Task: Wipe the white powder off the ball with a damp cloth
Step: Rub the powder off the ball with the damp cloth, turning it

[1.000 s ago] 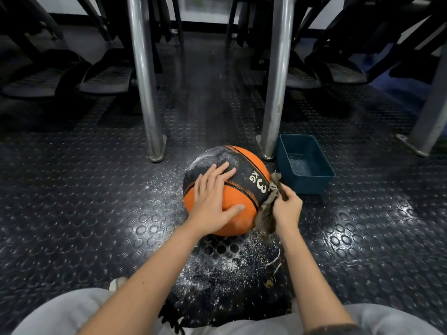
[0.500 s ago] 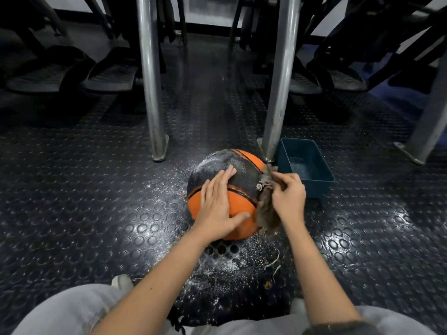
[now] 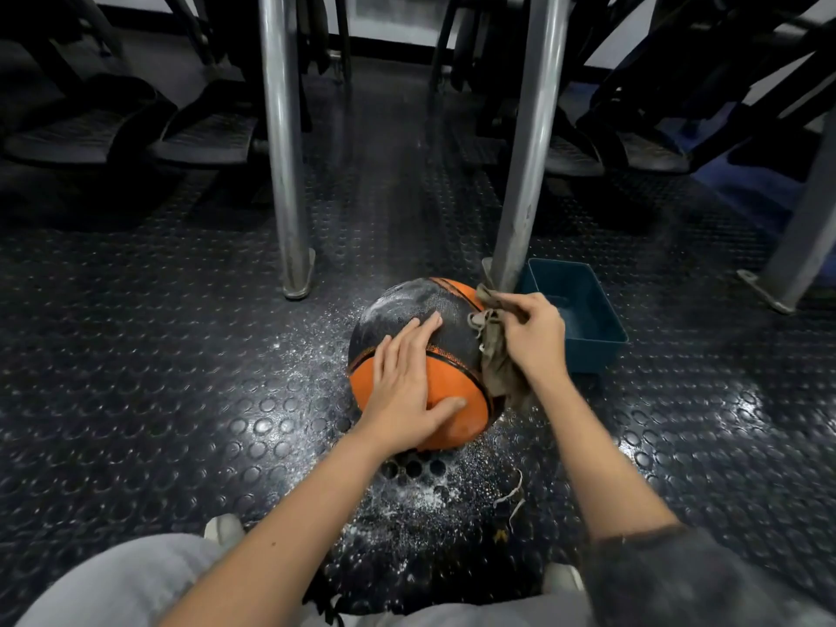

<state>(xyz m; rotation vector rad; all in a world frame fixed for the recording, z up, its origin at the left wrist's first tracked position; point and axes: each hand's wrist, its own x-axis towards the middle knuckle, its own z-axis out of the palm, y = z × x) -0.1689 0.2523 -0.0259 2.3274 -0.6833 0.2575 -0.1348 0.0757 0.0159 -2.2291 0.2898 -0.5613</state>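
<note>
Bracing the ball [image 3: 448,375] on the studded floor [image 3: 181,355], my left hand [image 3: 407,386] lies flat across its near face, fingers straight. My right hand [image 3: 534,337] bunches the cloth [image 3: 495,362] against the ball's right flank. The white powder [image 3: 398,303] sits up and left of it on the far top panel, so I judge the next stroke sweeps leftward over the crown, wrist bent inward.

Left hand [image 3: 407,382] lies flat, fingers straight (thumb spread), forearm reaching forward; right hand [image 3: 534,337] is curled, pinching a cloth [image 3: 495,355]
</note>
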